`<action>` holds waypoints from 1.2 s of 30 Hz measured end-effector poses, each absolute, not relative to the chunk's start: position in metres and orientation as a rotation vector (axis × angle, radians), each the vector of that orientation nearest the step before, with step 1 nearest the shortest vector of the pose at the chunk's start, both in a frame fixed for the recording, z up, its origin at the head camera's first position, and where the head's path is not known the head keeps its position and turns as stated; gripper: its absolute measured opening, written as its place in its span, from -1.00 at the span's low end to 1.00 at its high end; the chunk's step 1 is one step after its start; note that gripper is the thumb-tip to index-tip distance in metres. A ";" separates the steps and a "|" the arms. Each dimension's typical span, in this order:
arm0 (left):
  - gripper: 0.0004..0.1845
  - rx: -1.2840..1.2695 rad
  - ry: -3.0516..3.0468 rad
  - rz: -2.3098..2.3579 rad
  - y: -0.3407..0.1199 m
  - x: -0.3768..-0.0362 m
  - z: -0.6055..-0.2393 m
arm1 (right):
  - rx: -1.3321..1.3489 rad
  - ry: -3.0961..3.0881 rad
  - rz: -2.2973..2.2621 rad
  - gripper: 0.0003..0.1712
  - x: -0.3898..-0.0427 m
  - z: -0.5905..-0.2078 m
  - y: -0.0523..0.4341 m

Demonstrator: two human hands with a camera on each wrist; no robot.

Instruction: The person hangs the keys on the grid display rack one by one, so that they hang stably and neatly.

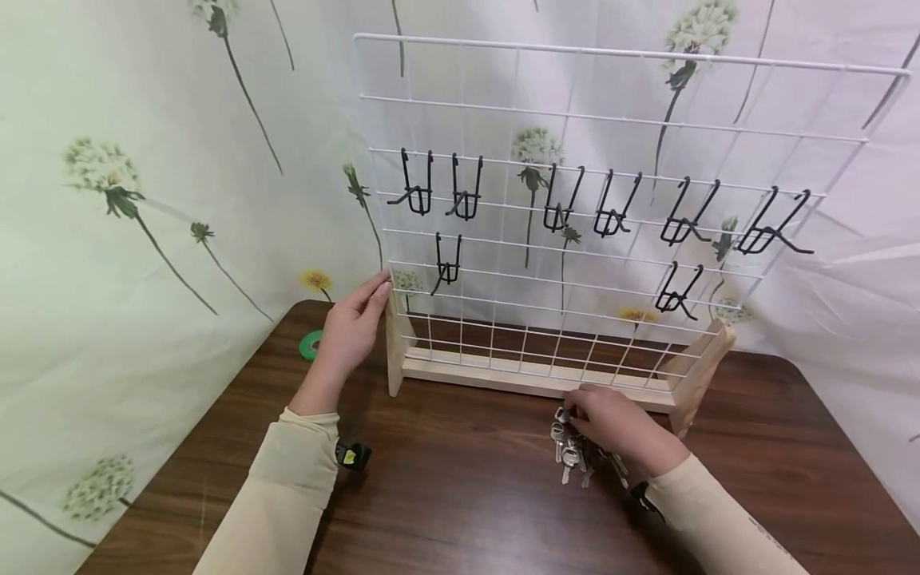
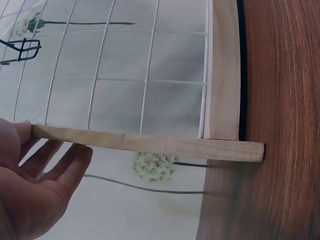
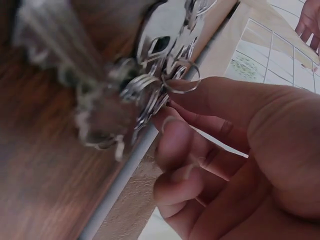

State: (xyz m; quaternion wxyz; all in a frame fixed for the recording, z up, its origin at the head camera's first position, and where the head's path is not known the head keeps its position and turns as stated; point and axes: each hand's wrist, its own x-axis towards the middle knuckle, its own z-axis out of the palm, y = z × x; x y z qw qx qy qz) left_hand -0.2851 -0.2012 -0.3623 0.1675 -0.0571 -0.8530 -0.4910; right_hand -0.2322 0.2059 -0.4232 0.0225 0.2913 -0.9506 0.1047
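A white wire grid rack [image 1: 546, 327] stands upright in a wooden stand [image 1: 503, 371] on the table. My left hand [image 1: 357, 323] holds the top of the stand's left side post [image 1: 394, 351]; in the left wrist view, the thumb lies on one side of the post [image 2: 150, 144] and the fingers on the other. Low in front of the base, my right hand [image 1: 611, 419] pinches a bunch of keys [image 1: 570, 455] that hangs down. Seen from the right wrist, metal rings [image 3: 182, 77] are at the fingertips, and some keys blur.
Several black wire hooks [image 1: 611, 216] hang in a row on the grid, with one hook [image 1: 449, 267] lower left and another [image 1: 674, 297] lower right. A green roll of tape [image 1: 311, 344] lies at the table's left edge. Behind is a flower-patterned cloth [image 1: 180, 144].
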 end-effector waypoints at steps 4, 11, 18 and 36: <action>-0.47 -0.174 -2.425 -1.388 -0.202 -0.284 -0.362 | 0.893 -2.973 0.316 -0.89 -0.232 -0.420 0.204; -0.45 -0.179 -2.424 -1.364 -0.201 -0.286 -0.361 | 0.948 -2.995 0.240 -0.82 -0.231 -0.412 0.200; -0.47 -0.173 -2.420 -1.392 -0.200 -0.286 -0.358 | 0.973 -3.017 0.249 -0.80 -0.235 -0.406 0.194; -0.45 -0.168 -2.448 -1.379 -0.202 -0.287 -0.362 | 0.795 -3.276 0.373 -0.79 -0.240 -0.399 0.186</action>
